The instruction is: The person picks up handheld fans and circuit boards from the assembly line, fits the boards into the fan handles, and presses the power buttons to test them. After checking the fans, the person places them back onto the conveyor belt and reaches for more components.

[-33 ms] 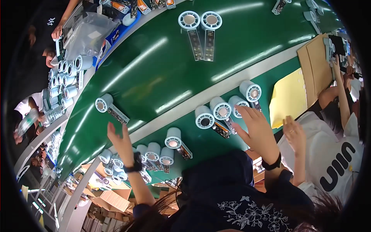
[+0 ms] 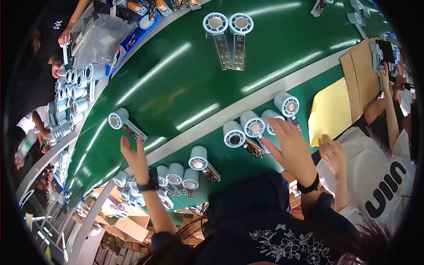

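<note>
Four white spools (image 2: pixel 255 126) beside right hand (image 2: pixel 292 150).

My right hand (image 2: pixel 293 148) is open, fingers spread, over a row of white round cylinders (image 2: pixel 255 126) on the green worktop (image 2: pixel 185 84). My left hand (image 2: pixel 134 157) is open too, near another white cylinder (image 2: pixel 117 119).

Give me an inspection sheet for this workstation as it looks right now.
Surface: green belt, pale divider strip.
Job's things: white cylinders in a row by right hand; cluster by left hand; single cylinder; a pair farther up.
Clutter: yellow sheet, cardboard, plastic bag.
Grippers: left hand open, empty; right hand open over the row.
Cables: nothing seen.
Surroundings: other people along both sides.
</note>
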{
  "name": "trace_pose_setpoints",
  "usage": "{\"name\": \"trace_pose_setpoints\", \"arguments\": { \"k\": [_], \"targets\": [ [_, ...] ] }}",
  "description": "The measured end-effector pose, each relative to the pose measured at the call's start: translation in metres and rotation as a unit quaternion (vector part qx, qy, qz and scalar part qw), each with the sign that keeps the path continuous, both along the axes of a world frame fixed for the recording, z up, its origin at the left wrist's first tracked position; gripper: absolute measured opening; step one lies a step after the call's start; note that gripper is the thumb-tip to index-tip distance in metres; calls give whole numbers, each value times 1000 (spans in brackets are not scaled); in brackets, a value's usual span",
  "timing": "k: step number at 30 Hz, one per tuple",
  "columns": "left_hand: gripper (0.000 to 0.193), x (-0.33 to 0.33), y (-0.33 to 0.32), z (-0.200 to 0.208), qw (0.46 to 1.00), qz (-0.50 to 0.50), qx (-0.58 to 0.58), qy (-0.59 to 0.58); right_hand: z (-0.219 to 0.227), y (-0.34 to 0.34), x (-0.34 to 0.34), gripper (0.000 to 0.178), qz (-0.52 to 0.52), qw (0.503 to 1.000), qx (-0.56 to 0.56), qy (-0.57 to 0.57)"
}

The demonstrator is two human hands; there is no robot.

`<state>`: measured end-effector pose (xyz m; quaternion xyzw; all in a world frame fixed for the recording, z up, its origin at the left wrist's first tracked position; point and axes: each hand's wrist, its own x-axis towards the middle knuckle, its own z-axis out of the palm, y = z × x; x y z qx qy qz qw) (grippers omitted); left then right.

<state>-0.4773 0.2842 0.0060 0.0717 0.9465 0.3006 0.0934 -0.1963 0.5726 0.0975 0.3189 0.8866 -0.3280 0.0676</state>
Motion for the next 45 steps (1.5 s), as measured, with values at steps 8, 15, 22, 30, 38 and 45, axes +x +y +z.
{"name": "trace_pose_setpoints", "arguments": {
  "k": [8,15,22,30,38,45],
  "targets": [
    [43,-74,-40,-65,996,78,22,-38,-31,-64,-44,26,77,965,-226,108],
    [35,36,59,43,997,-15,70,25,-95,-132,-9,23,-109,905,-410,38],
    [38,115,49,102,926,25,241,-291,-133,-136,10,26,-239,852,-446,133],
    [47,191,-52,101,968,-11,119,-219,-110,-146,6,33,-198,902,-345,170],
    [53,260,-141,84,978,-66,127,-152,-149,-221,-2,48,-85,958,-212,171],
    [43,292,-135,129,918,89,217,-319,-140,-193,2,39,-57,889,-436,128]
  ]
}}
